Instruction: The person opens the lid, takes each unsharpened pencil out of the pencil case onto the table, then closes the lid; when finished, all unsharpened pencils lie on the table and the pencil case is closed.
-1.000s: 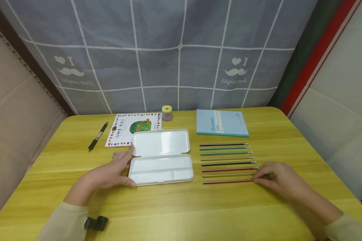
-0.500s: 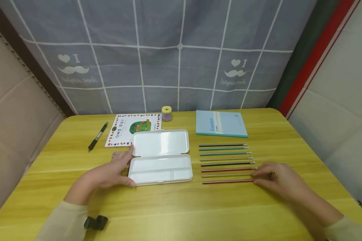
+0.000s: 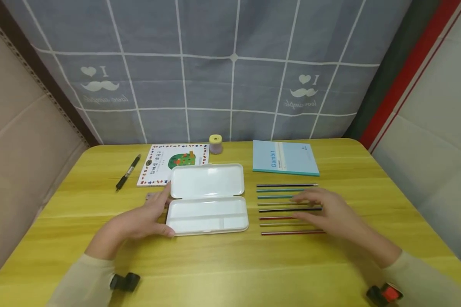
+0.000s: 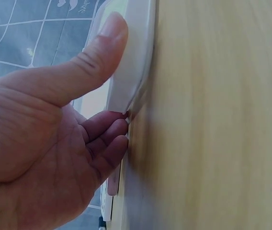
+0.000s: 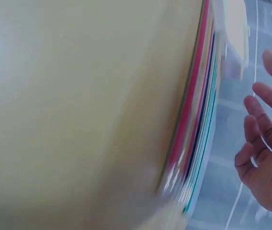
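Hovering spread and empty over the row of pencils [image 3: 288, 209], the right hand [image 3: 326, 211] could brush them and roll them out of line. Beside them, mid-table, the open white pencil case [image 3: 207, 198] is gripped at its end by the left hand [image 3: 138, 221], thumb on its rim. Bare tabletop [image 3: 230, 264] lies nearer the person; the blue notebook [image 3: 285, 157] bounds the far side.

The open pencil case [image 3: 207, 198] lies at the centre of the table [image 3: 223, 268]. A row of pencils [image 3: 280, 209] lies to its right (8 in all). Behind the pencils lies a notebook [image 3: 285, 157]. Behind the case lies a booklet [image 3: 169, 164]; left of that, a pen [image 3: 128, 172].
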